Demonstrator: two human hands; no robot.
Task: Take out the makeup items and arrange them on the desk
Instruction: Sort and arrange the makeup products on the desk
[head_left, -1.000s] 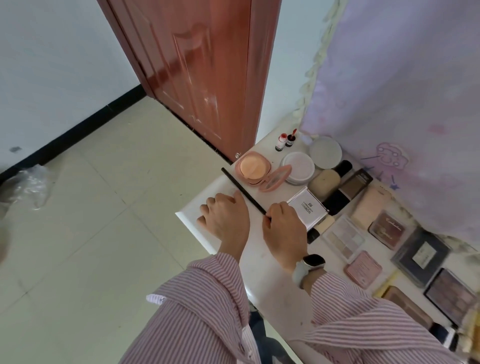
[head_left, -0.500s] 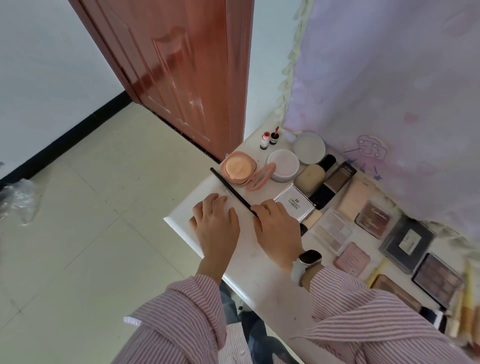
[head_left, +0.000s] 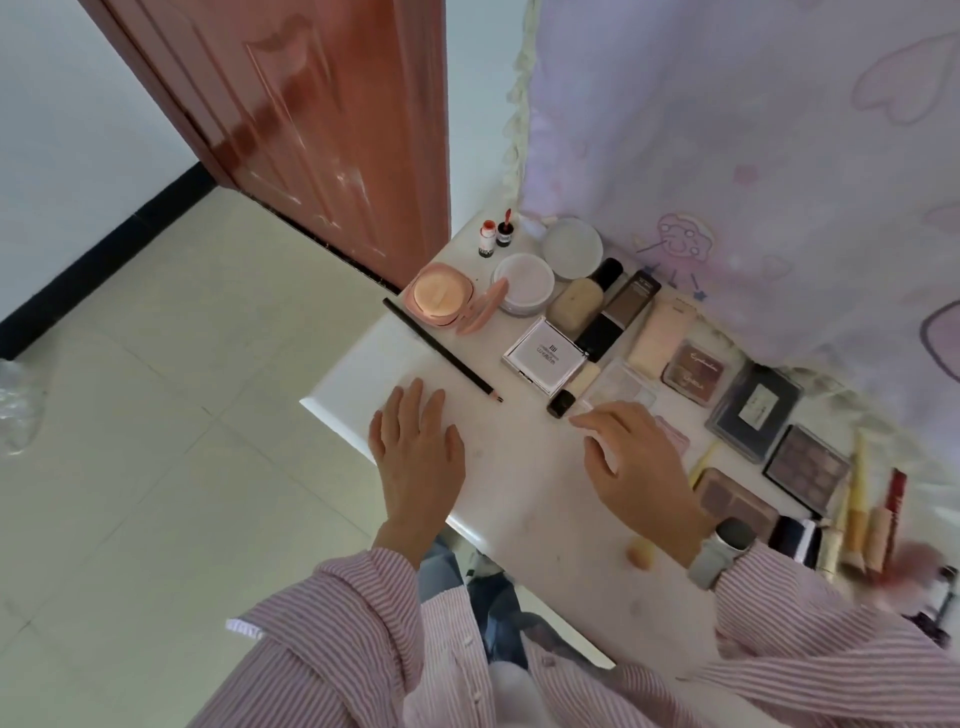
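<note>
Black pencil (head_left: 441, 351) lies free on desk (head_left: 519, 483) (both grips apart): left hand (head_left: 418, 457), right hand (head_left: 636, 462).

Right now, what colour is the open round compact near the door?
Peach-pink; the compact shows best in the head view.

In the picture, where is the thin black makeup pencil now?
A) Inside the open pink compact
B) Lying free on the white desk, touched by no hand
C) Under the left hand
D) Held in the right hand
B: the thin black makeup pencil lies flat on the white desk, apart from the left hand and the right hand.
</note>
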